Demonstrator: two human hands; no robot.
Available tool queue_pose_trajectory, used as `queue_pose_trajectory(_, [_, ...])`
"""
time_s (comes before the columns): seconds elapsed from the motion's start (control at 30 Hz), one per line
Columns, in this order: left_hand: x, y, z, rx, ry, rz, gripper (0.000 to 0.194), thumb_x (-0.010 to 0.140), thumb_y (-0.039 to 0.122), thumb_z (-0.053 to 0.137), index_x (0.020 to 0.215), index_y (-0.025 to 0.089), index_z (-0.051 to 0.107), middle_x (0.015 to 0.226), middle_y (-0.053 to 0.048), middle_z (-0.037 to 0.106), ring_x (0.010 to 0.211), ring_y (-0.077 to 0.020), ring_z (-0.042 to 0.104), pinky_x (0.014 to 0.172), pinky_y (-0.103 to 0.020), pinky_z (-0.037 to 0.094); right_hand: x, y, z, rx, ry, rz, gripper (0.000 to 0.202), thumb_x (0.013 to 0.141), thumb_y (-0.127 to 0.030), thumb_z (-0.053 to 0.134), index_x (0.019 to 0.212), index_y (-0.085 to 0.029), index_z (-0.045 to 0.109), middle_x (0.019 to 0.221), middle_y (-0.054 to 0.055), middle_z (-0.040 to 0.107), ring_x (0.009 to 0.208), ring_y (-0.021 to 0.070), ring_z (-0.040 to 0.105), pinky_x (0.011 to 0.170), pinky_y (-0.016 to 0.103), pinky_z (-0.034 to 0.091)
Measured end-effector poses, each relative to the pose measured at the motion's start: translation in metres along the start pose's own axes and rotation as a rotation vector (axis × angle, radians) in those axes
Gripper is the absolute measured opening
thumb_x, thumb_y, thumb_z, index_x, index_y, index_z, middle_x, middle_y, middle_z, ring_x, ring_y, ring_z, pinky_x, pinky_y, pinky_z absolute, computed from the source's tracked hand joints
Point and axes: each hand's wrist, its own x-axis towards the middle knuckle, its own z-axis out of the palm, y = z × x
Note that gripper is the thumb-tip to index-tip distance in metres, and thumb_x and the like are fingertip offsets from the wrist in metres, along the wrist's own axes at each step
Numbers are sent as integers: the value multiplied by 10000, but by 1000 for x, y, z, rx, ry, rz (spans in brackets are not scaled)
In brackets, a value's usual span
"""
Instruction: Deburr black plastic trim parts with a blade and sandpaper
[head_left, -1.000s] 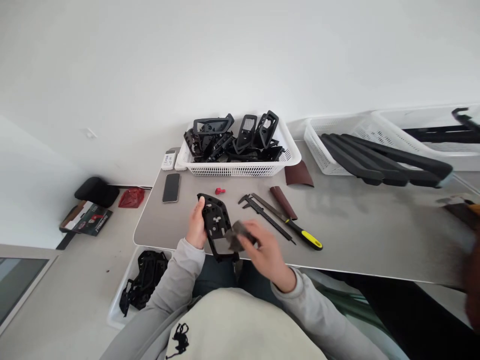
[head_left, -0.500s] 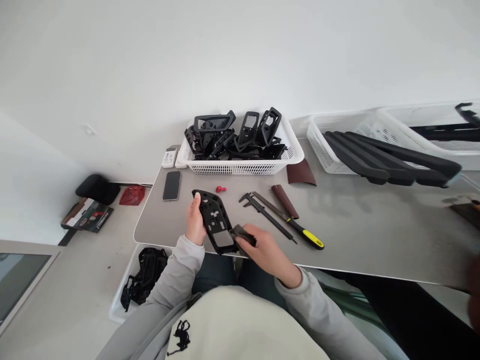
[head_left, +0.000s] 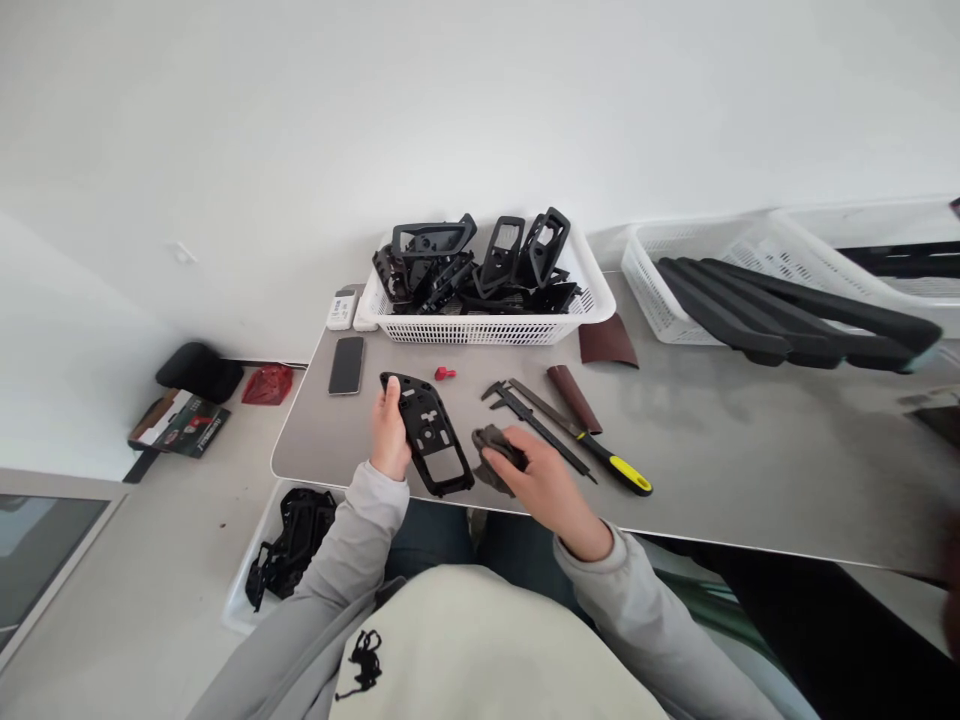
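Grips a black plastic frame point(head_left: 420, 428) by its far left end in the left hand point(head_left: 389, 440), closed with the thumb over the top face, and holds it tilted above the near edge of the table point(head_left: 697, 450), with the recessed side and the large opening in view. Bunches a dark grey cloth point(head_left: 487, 440) in the right hand point(head_left: 551, 485), closed around the folds just to the right of the frame. Has just drawn the cloth off the near right part of the frame, baring the whole opening and its rim. Appears, from that, to be between strokes of rubbing, with the frame steadied by the left hand alone. Cannot tell whether a loose fold brushes the near right corner.

Has a black caliper point(head_left: 541, 430) and a file with a yellow and black handle point(head_left: 600, 450) lying side by side to the right, next to a curled brown sheet point(head_left: 574, 400). Shows a flatter brown sheet point(head_left: 609, 342) farther off, partly under the rim of a white basket point(head_left: 472, 330) full of similar black frames point(head_left: 491, 272). Shows also a small red piece point(head_left: 444, 373) beyond the held frame, and a phone point(head_left: 346, 366) to its far left. Leaves more black parts point(head_left: 296, 540) in a white bin point(head_left: 238, 600) below the table's left end.
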Motion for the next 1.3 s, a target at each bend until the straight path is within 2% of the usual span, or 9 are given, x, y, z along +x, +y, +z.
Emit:
queue_pose_trajectory(0.07, [-3,-2,4,7,-10,-9,500,614,621,722,750,161,580,622,-3,655,513,-148,627,536,-260,483,2,1,5,6,50,-44,166,859,-248,506,700,-226,468,705,1,523,653,163,512,618,290,441])
queue_pose_trajectory(0.2, [1,-3,4,-50,46,36,490,620,614,716,750,166,566,615,8,645,504,-135,619,539,-250,476,-1,7,5,-56,-143,-77,193,839,-173,486,665,-233,431,675,-8,513,613,155,509,594,283,433])
queue_pose_trajectory(0.47, [17,-7,-6,-113,203,33,353,706,498,694,736,172,565,632,18,629,548,-122,612,587,-245,484,-17,4,18,-6,-133,-193,150,856,-108,456,812,-215,551,910,66,577,764,173,594,705,297,498])
queue_pose_trajectory(0.63, [18,-11,-7,-162,275,32,252,809,437,614,785,188,578,720,13,645,627,-127,634,646,-260,502,-22,18,30,-172,42,-171,175,853,-108,462,849,-216,600,875,71,560,713,189,574,644,307,485])
queue_pose_trajectory(0.87, [18,-3,-7,-183,317,9,240,843,399,586,774,169,580,680,4,639,577,-125,621,627,-260,497,-9,25,5,-152,417,1,102,832,-206,525,735,-213,557,804,52,557,736,205,564,693,334,478])
queue_pose_trajectory(1.0, [11,-9,-3,-174,222,-13,270,820,429,612,796,161,590,660,0,637,576,-138,622,630,-271,498,3,17,4,68,119,-105,154,872,-247,481,792,-208,607,945,84,627,862,208,602,770,331,487])
queue_pose_trajectory(1.1, [11,-12,-6,-199,301,-12,225,836,390,609,779,174,583,660,10,630,617,-139,631,671,-269,498,5,19,2,73,-117,-78,185,858,-221,451,724,-209,578,827,60,621,765,191,592,715,322,474])
queue_pose_trajectory(1.2, [15,-8,-13,-294,387,16,190,883,365,558,831,190,610,810,-16,685,776,-147,664,766,-275,500,2,29,-2,6,-81,90,187,801,-229,501,615,-216,499,655,12,547,646,177,530,641,320,433])
queue_pose_trajectory(1.3, [15,-6,-14,-376,388,54,188,902,367,536,920,205,632,995,-42,705,957,-155,658,829,-270,488,-3,32,7,215,-67,265,209,802,-342,544,644,-206,535,612,-9,540,609,167,523,604,311,431])
